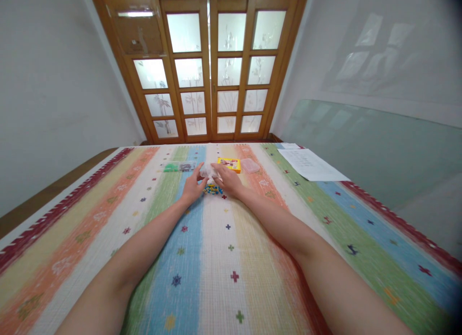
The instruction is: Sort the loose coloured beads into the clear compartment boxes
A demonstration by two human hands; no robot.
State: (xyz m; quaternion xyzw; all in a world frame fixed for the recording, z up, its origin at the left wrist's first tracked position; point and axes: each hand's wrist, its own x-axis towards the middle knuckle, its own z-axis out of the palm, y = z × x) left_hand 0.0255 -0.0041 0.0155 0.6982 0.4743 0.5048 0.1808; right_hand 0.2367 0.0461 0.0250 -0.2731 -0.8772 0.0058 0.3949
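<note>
While both bare arms stretch out over the woven striped cloth [216,258], the left hand [193,185] and the right hand [227,180] meet at a crumpled white wrapper [208,170], each hand's fingers pinched onto its thin, creased film. It sits between the two hands, toward the far middle of the cloth; whether it clears the weave, I cannot tell. At 6 o'clock from the wrapper, right under the hands, lies a little heap of blue and yellow pieces [212,190], too small to make out singly. At 2 o'clock there's a flat yellow box [229,164], glossy and rectangular, and just past it a clear shallow plastic tray [250,165]. At 9 o'clock, a green piece [171,168] sits beside a clear packet [186,166]. Well off at 3 o'clock, white paper sheets [310,164] lie flat
</note>
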